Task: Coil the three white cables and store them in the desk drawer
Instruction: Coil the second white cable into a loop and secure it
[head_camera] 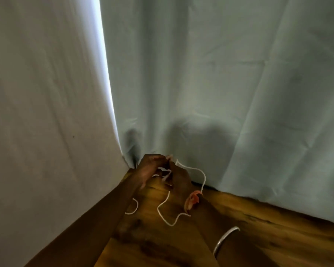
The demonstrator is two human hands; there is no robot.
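Over wooden desk (258, 234) by pale curtain (220, 83), left hand (148, 170) and right hand (178, 178) pinching white cable (167, 203)

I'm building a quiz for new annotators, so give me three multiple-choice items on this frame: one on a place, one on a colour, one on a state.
1. Where are both hands working?
A. over the far corner of the wooden desk by the curtain
B. inside an open drawer
C. on the floor

2. What colour is the cable?
A. black
B. white
C. red

3. How does the cable lie?
A. neatly coiled on the desk
B. partly gathered, loose loops hanging
C. untouched, stretched straight

Key: 1 A, the left hand and right hand meet above the desk next to the curtain. 2 B, the cable is white. 3 B, loops trail below the hands.
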